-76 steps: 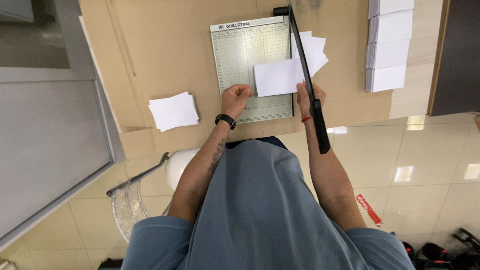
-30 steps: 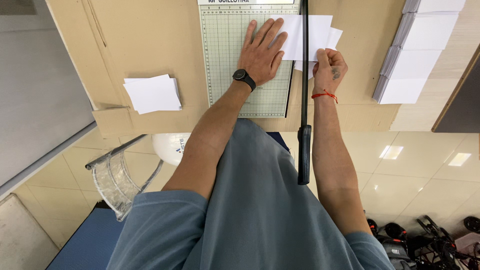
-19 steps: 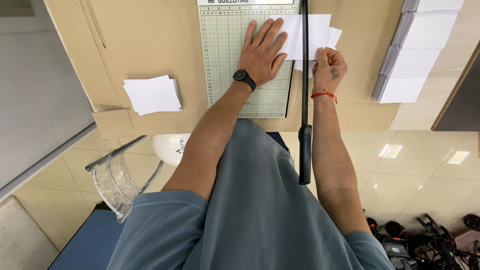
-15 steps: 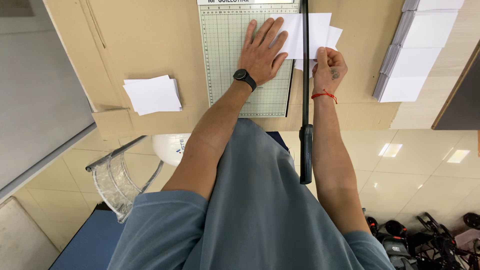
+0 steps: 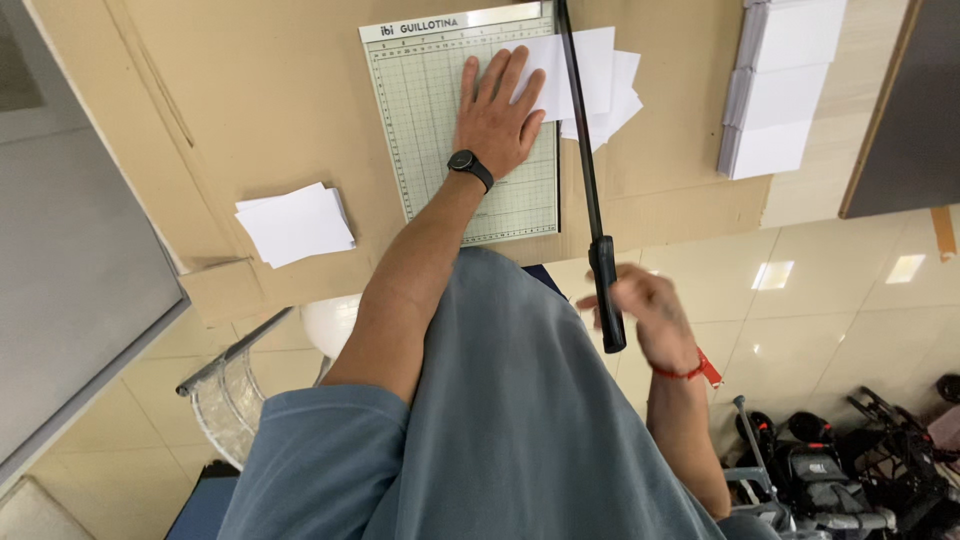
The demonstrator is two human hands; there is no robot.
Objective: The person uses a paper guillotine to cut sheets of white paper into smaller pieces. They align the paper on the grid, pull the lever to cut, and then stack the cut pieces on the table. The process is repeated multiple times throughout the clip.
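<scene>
— While I watch the head view from my station, nearest the lens is the grey-blue shirt (image 5: 500,420). At about four o'clock from centre my right hand (image 5: 645,310) sits off the counter edge, just beside the black handle (image 5: 606,295) of the cutter arm. It's motion-blurred, with the fingers loosely curled; I cannot tell whether it is gripping the handle or only touching it.

— And the other one?

— My left hand (image 5: 498,115) is at twelve o'clock, open and flat, fingers spread, pressing on the white sheet (image 5: 570,70) that lies on the green gridded cutting board (image 5: 430,120). A black watch (image 5: 470,168) is on that wrist, and a red band (image 5: 685,370) on the right wrist.

— Where does the arm run?

— The black cutter arm (image 5: 578,130) runs along the board's right edge, from the handle at four o'clock to the top edge at twelve. The sheet passes under it, and more white pieces (image 5: 615,100) lie just right of it on the brown counter (image 5: 250,100).

— Anything else out there?

— A small pile of cut white sheets (image 5: 295,222) at nine o'clock, well apart from the board. Stacked white paper bundles (image 5: 780,90) sit at two o'clock, near the counter's far right.
</scene>
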